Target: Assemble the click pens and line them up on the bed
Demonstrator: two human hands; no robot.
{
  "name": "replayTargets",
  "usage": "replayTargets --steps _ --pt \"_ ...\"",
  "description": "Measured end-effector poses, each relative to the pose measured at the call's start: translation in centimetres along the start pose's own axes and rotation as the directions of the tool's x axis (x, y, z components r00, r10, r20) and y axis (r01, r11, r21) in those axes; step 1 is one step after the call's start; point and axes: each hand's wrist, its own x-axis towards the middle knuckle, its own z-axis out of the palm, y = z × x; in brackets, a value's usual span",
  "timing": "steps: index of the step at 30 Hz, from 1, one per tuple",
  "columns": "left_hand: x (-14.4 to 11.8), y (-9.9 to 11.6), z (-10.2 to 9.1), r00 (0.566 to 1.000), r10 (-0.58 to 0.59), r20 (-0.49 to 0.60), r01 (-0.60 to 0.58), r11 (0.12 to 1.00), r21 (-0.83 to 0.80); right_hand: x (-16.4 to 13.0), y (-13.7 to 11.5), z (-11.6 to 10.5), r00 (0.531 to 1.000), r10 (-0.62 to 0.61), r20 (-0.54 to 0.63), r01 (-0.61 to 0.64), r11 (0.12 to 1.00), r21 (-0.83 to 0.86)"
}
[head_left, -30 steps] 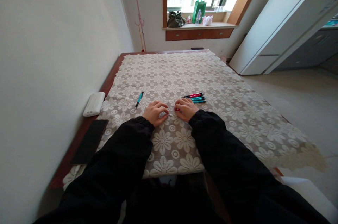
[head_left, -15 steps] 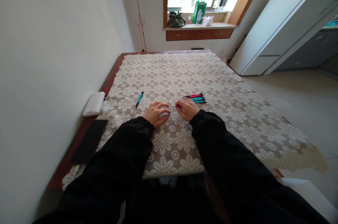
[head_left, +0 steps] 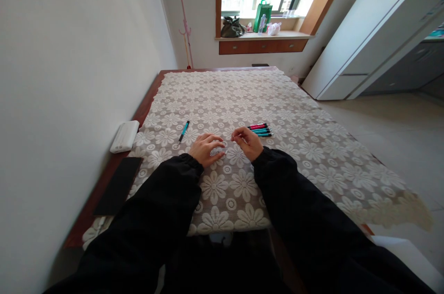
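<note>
Between the two hands a small pale part [head_left: 222,150], too small to identify, lies on the lace tablecloth [head_left: 312,146], partly under the fingertips of the left hand [head_left: 204,148]. That hand rests palm down with fingers curled loosely over it, seemingly to pin it in place; whether it actually grips the part cannot be told. The right hand [head_left: 248,142] is lifted slightly off the cloth, thumb and forefinger pinched together as if on something fine, though nothing can be made out between them. Just beyond the right hand a bundle of pens [head_left: 260,130], pink and teal, lies side by side within easy reach, and a single teal pen [head_left: 183,131] lies apart beyond the left hand. At the left edge of the tabletop [head_left: 145,104], close to the wall, sit a white box [head_left: 124,136] and a black phone [head_left: 118,185], kept out of the working area.
</note>
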Motion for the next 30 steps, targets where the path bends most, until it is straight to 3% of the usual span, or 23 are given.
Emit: replayTargets --steps 5,11,20,30 --pt "0.0 0.0 0.0 0.999 0.005 -0.032 -0.006 1.000 -0.019 0.3 0.8 -0.1 0.992 0.123 -0.034 -0.105 0.941 0.321" --pt "0.1 0.1 -0.1 0.998 0.036 -0.041 -0.038 0.999 -0.031 0.2 2.0 0.4 0.977 0.215 0.003 -0.199 0.900 0.388" --pt "0.2 0.5 -0.4 0.998 0.047 -0.041 -0.050 0.996 -0.068 0.1 0.0 1.2 0.958 0.275 0.080 -0.274 0.799 0.536" --pt "0.1 0.6 -0.3 0.998 0.036 -0.046 -0.039 0.998 -0.059 0.0 0.6 1.5 0.966 0.259 -0.007 -0.214 0.814 0.540"
